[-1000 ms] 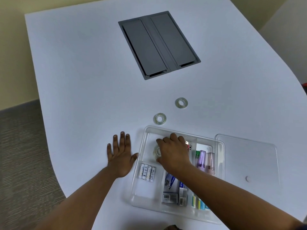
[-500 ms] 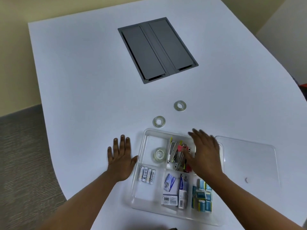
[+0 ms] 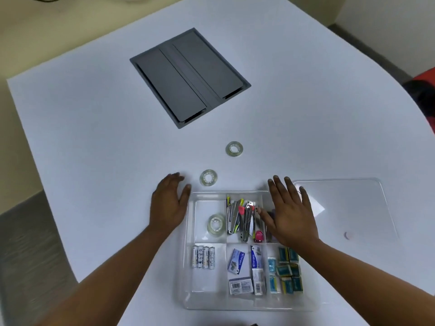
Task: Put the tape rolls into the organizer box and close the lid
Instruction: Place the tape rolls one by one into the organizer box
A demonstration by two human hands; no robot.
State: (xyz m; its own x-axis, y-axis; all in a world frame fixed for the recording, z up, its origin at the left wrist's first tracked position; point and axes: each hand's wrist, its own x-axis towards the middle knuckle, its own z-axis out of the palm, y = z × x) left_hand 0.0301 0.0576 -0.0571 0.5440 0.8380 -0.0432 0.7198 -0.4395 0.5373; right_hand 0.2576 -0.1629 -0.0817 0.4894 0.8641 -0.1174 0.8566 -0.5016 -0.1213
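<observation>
**Already one roll in the box, two on the desk**

So far one tape roll [image 3: 216,225] lies in the far-left compartment of the clear organizer box [image 3: 188,274], which sits on the white desk [image 3: 94,114] near the person. Two more tape rolls are outside it on the desk: one roll [image 3: 208,177] just beyond the box's far-left corner, and another roll [image 3: 234,149] farther out, between the box and the grey hatch [image 3: 190,77] set into the desk.

The left hand [image 3: 169,203] rests beside the box's left wall, its fingers [image 3: 175,178] loosely extended and gripping nothing; the nearer loose roll lies just to the right of its fingertips, not touching. The right hand [image 3: 290,217] is spread flat, palm down, over the far-right part of the box, its fingers [image 3: 277,191] splayed and released, with nothing in them. Whether it touches the box rim I cannot tell.

The clear lid [image 3: 353,208] lies flat on the desk to the right of the box, off it entirely. Inside the box, the middle far compartment has a heap of clips [image 3: 242,220]; the near-left one has four batteries [image 3: 203,257] side by side; small printed boxes [image 3: 244,269] fill the near middle, and blue packets [image 3: 286,270] the near right.
</observation>
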